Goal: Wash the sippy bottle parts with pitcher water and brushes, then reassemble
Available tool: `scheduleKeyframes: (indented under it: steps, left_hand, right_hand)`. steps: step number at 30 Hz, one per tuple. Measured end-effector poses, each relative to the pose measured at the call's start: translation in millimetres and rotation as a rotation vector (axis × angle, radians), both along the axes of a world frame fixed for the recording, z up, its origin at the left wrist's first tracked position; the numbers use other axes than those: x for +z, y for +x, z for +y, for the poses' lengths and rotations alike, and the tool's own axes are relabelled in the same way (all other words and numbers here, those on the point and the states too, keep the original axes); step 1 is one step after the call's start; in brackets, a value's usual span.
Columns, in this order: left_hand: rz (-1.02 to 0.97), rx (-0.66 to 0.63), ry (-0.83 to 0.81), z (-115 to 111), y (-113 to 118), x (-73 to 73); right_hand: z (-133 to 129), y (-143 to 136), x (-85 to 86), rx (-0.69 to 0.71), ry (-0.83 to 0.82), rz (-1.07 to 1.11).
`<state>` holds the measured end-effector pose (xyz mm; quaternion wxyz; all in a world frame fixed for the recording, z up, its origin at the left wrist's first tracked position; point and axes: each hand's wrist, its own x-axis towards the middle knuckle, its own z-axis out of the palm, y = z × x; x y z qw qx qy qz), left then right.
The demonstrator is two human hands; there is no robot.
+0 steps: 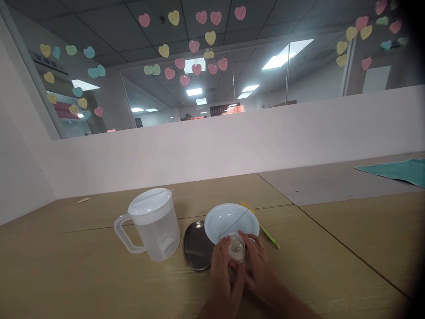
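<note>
Two-handed work in the head view: left hand and right hand close their fingers around a clear cup, at the bowl's six o'clock, tray at nine. Handling the cup seems the step; shifting it calls for even pressure.

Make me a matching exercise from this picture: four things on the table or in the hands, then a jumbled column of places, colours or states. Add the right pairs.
Things
1. Pitcher
2. Clear container
3. Cloth
4. Metal tray

Descriptions
A. Teal, at the picture's right edge
B. Just left of the white bowl in the picture
C. Standing, with a white lid on
D. Held between left hand and right hand

Pairs: 1-C, 2-D, 3-A, 4-B
</note>
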<state>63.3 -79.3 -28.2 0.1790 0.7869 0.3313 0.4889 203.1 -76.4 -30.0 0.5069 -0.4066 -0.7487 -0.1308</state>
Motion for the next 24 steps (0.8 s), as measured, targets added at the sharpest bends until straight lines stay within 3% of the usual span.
scheduleKeyframes:
  steps: [8, 14, 24]
  left_hand:
    - [-0.020, 0.011, 0.040, -3, 4, 2.7]
    - [-0.026, -0.008, 0.057, -4, 6, 12.8]
    - [-0.147, -0.060, 0.081, -3, 7, 12.2]
  right_hand:
    - [1, 2, -6.1, 0.024, -0.015, 0.051]
    - [4, 1, -5.9, -0.034, -0.014, 0.100]
    - [7, -8, -9.8, -0.094, 0.048, 0.163]
